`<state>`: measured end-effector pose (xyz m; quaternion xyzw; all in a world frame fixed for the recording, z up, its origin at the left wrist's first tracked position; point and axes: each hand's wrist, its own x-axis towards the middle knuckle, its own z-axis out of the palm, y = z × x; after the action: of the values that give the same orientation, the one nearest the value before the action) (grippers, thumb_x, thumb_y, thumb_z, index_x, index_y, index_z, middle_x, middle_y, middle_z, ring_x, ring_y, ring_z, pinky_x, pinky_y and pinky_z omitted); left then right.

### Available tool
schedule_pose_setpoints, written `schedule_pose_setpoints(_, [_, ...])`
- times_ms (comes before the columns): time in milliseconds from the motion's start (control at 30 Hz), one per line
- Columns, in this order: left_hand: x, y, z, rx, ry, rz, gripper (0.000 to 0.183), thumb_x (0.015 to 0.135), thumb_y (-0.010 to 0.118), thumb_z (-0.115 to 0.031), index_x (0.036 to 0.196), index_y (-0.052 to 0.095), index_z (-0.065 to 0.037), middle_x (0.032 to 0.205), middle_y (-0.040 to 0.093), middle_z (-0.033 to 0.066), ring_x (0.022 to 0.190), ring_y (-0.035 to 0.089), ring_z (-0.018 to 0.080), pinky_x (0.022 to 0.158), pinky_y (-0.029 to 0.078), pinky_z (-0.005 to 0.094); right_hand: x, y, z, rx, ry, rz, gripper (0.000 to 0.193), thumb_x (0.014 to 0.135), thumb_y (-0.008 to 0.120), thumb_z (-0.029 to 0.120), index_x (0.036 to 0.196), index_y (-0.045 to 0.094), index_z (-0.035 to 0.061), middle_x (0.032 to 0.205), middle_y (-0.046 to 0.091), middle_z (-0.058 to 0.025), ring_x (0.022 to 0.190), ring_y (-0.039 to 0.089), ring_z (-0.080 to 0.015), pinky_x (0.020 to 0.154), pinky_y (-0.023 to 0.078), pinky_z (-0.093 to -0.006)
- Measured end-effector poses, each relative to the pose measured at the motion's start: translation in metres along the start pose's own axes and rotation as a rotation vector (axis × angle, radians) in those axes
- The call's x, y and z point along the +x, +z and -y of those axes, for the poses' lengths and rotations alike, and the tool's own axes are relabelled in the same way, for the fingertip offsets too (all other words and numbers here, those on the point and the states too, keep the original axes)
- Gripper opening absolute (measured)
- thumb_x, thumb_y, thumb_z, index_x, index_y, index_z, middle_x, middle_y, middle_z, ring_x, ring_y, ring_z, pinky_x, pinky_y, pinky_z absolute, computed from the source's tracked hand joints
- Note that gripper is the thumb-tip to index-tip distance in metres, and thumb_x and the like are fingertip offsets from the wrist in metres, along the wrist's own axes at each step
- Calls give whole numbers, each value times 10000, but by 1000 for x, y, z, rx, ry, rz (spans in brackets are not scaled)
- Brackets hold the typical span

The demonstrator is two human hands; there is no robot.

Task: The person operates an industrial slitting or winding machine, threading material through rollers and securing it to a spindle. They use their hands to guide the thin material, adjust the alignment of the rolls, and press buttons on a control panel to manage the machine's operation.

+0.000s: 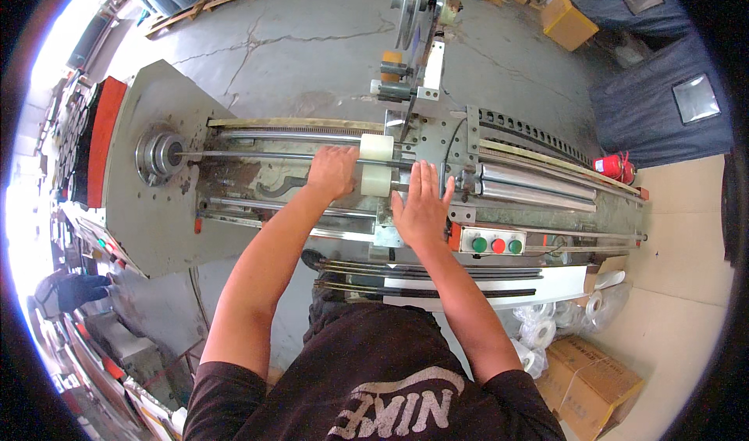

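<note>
A long thin metal rod [250, 155] runs across the machine bed from the round chuck [160, 155] at the left to the carriage in the middle. My left hand [334, 173] is closed round this rod, just left of a cream plastic block [377, 147]. A second cream block [376, 180] sits on the near side of the rod. My right hand [424, 205] lies palm down over the carriage plate, fingers stretched out, the fingertips at the rod's dark right end. Left of my left hand, a dark hook-shaped spanner [281, 186] rests on the bed.
A control box [491, 242] with green and red buttons is near my right wrist. Dark rods [468, 292] lie in front of my body. An upright wheel assembly [409, 8] rises beyond the carriage. A red fire extinguisher [615, 167] and cardboard box [591, 385] stand at right.
</note>
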<state>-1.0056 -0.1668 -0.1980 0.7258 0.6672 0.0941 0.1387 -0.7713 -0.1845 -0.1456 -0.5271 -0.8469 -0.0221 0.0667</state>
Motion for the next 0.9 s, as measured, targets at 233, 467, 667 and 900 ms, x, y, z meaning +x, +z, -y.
schedule_pose_setpoints(233, [-33,-3,72,-59,-64,-44,517,799,858,-252,1253,650,-119,1207,722,130,1158,660,361,1029,481,491,5,-14,-10,-80,-59,47,788,980,646,454,1542,423,-50,1587,457,-192,1550,337,-340,1266,66,-679])
schedule_pose_setpoints(467, [-73,-8,178,-22,-209,-41,503,793,849,-257,1259,688,-156,1226,733,119,1218,649,334,1091,461,472,79,3,-43,442,129,20,621,1004,645,478,1388,622,-9,1288,699,-189,1322,598,-371,1150,353,-626])
schedule_pose_setpoints(667, [-75,-12,204,9,-292,75,615,814,839,-329,1380,648,-183,1171,759,121,1137,693,344,1017,522,473,164,14,-22,1025,602,430,525,1004,672,443,1272,705,-7,1153,754,-150,1053,694,-259,888,529,-427])
schedule_pose_setpoints(900, [-46,-20,148,17,-268,149,618,818,832,-352,1389,651,-199,1179,760,124,1060,720,363,912,567,492,184,101,-52,1037,559,585,450,993,702,376,1179,728,-34,1039,743,-119,899,682,-188,772,524,-364])
